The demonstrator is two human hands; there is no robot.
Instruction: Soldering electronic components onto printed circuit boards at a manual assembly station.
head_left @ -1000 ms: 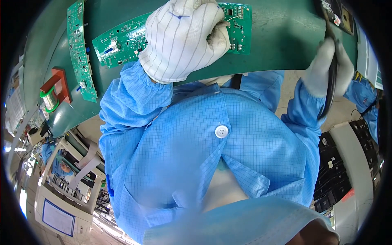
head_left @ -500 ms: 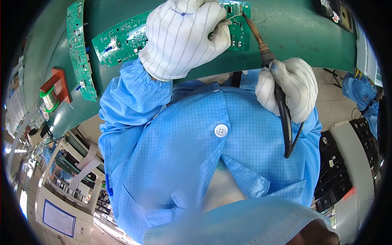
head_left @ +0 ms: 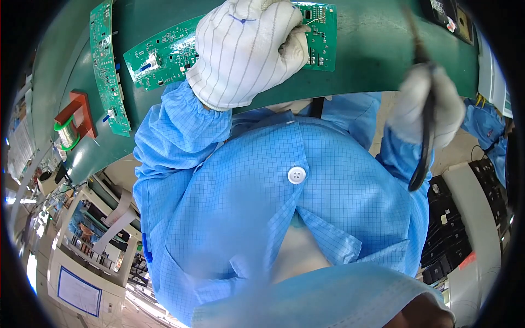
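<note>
My left hand, in a white striped glove, rests over a long green circuit board. Its thumb and fingers are closed, and a thin solder wire pokes out of them above the board's right end. The fingertips themselves are mostly hidden. Off to the right, my gloved right hand is wrapped round a soldering iron. The iron's tip points up and away from the board; hand and iron are blurred by motion.
A second circuit board lies upright at the left of the green mat. Near the table's left edge, a solder spool sits on a red-brown holder. A dark box-like stand is at the far right.
My right hand has swung the soldering iron to the right, lifting its tip off the board's right end. My left hand has stayed nearly still on the board.
</note>
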